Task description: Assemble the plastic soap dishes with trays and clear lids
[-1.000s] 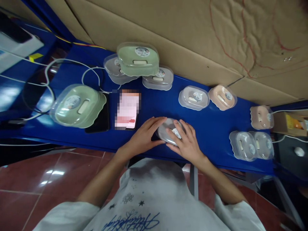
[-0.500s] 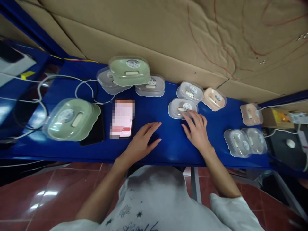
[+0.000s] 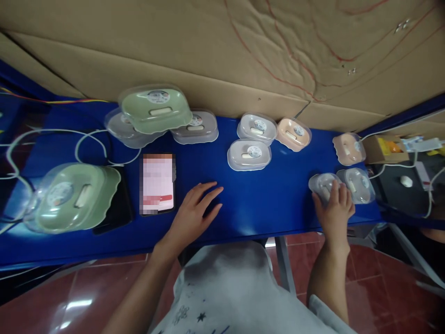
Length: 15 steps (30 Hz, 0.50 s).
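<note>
Blue table (image 3: 274, 197), both hands out over it. Right hand (image 3: 336, 202) is on a clear-lidded gray box (image 3: 319, 182) near the table's right end: fingers curl over the lid, thumb at the near left side, box down on the tabletop. Can't tell if that's a firm grip or just contact. Second gray box (image 3: 361, 185) is just beside it on the right; peach box (image 3: 349, 148) is near, behind the pair. Left hand (image 3: 196, 206) is over the near middle, fingers loosely spread, thumb apart; can't tell if the palm touches the table. Phone (image 3: 157, 183) lies just left of it, screen pixelated. Mid-table: front gray box (image 3: 247, 157), rear gray box (image 3: 256, 129) right behind it, another peach box (image 3: 294, 134) to the rear one's right. Back left: green box (image 3: 153, 111) sits across two low gray boxes (image 3: 204, 133). Front left: other green box (image 3: 69, 199), tilted, partly over a flat black thing (image 3: 120, 211); white cable (image 3: 77, 147) loops behind. Cardboard wall (image 3: 167, 51) runs along the back.
</note>
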### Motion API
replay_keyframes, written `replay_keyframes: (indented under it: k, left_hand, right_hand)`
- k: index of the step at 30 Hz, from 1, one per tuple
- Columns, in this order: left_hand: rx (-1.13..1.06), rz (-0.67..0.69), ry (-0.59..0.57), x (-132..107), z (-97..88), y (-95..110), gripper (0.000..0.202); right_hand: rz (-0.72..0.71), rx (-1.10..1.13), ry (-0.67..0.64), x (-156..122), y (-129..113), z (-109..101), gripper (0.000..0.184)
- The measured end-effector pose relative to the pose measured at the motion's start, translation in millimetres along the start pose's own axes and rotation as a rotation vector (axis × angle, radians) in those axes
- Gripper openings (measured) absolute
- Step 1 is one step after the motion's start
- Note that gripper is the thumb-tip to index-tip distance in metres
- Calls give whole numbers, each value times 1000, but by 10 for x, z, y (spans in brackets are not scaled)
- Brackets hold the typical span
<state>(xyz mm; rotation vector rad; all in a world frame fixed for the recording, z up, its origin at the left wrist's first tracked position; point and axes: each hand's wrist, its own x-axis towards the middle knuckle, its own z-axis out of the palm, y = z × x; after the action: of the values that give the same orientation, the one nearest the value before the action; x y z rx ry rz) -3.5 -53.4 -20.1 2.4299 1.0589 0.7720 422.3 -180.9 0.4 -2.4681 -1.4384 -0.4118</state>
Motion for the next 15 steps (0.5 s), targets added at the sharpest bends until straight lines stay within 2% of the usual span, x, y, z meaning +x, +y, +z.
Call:
replay_keyframes:
  k: [3, 6, 9, 11, 15]
  left_hand:
    - [101, 80, -15, 202, -23, 122, 41]
    - [163, 136, -49, 617, -3, 245, 47]
    - [186, 100, -101, 1071, 70, 269, 68]
    - [180, 40, -141, 1269, 114, 216, 68]
    - [134, -24, -92, 1335, 142, 52, 53]
  right_hand:
    - [-241, 128, -93, 58, -179, -25, 63]
    - [-441, 331, -223, 370, -372, -25, 59]
    - [-491, 502, -282, 741, -487, 42, 60]
    - [-504, 539, -251, 936, -540, 76, 55]
    - [-520, 562, -163, 1171, -669, 54, 44]
